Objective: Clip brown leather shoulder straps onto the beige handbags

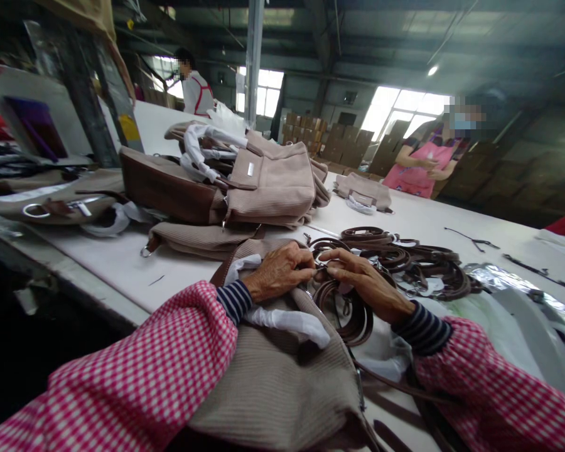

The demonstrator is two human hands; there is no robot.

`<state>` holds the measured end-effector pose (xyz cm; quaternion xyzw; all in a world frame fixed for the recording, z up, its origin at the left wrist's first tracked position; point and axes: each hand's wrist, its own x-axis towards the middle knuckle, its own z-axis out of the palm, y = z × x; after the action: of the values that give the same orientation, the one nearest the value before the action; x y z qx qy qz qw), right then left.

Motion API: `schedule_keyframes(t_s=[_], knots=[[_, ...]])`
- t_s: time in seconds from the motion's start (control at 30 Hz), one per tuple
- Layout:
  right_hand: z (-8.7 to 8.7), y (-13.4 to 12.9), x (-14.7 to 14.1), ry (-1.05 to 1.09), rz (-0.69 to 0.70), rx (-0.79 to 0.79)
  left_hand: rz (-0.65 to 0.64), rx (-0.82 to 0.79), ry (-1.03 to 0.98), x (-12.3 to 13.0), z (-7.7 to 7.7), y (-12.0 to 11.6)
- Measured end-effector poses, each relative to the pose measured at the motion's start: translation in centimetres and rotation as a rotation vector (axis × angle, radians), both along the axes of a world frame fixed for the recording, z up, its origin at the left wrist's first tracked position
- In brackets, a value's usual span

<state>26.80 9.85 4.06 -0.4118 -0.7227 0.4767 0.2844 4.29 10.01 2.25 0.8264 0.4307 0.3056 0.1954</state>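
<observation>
A beige ribbed corduroy handbag (273, 376) lies on my lap and the table edge, its zip open and white tissue (285, 323) showing at the opening. My left hand (277, 273) rests on the bag's upper edge, fingers pinched at a metal clasp (321, 269) on a brown leather strap (343, 311). My right hand (362, 282) comes in from the other side and grips the same clasp. The fingers partly hide the clasp, so its exact shape is hard to see.
A white work table (122, 267) holds more beige-and-brown handbags (268, 185) and a heap of coiled brown straps (405, 260). Black snips (473, 240) lie to the right. Two co-workers stand beyond the table, one in a pink apron (421, 169), with stacked cardboard boxes (343, 144) behind.
</observation>
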Motion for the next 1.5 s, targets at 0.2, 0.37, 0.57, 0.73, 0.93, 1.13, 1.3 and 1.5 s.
schedule_keyframes(t_s=[0.2,0.37,0.57,0.73,0.93,1.13,1.3,1.5], knots=[[0.3,-0.2,-0.3,0.016,-0.045,-0.012,0.004,-0.003,-0.043,0.0,-0.1,0.1],[0.5,-0.2,-0.6,-0.009,0.002,0.027,0.024,-0.002,-0.041,0.1,-0.3,0.1],[0.4,0.4,-1.1,0.023,-0.016,0.074,0.108,0.051,-0.021,0.5,-0.6,0.0],[0.6,0.9,-1.1,-0.017,-0.018,0.135,0.118,0.070,0.006,0.6,-0.6,0.0],[1.6,1.0,-1.4,-0.109,0.018,0.313,0.090,0.108,0.038,0.4,-0.7,0.1],[1.3,1.4,-1.5,-0.132,-0.042,0.502,0.005,0.099,-0.204,0.1,-0.7,0.3],[0.5,1.5,-1.8,-0.171,-0.008,0.698,-0.081,0.076,-0.140,-0.3,-0.4,0.8],[1.4,1.7,-0.9,-0.124,0.088,0.620,-0.113,0.098,-0.121,-0.6,-0.5,0.6]])
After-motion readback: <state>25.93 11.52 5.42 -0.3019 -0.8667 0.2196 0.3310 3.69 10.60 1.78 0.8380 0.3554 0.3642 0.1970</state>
